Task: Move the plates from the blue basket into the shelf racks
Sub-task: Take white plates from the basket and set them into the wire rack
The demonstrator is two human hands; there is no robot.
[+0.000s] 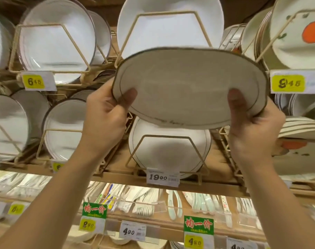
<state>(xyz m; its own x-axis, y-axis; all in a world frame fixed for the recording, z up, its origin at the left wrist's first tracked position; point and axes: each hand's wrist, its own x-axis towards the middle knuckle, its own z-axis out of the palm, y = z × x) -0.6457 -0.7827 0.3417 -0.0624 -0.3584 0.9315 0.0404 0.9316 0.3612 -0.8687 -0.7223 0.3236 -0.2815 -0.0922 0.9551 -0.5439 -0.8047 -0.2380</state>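
The plate (pixel 189 85) hangs before the shelf, above a lower rack (pixel 165 135), pinched at either end by the left hand (pixel 106 112) and right hand (pixel 250 123), and its rim could chip if it knocks the wire going in.

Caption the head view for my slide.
The left hand and right hand hold an oval plate by its ends in front of wire racks of white plates.

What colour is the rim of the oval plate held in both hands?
Dark brown, on the cream oval plate; clearest in the head view.
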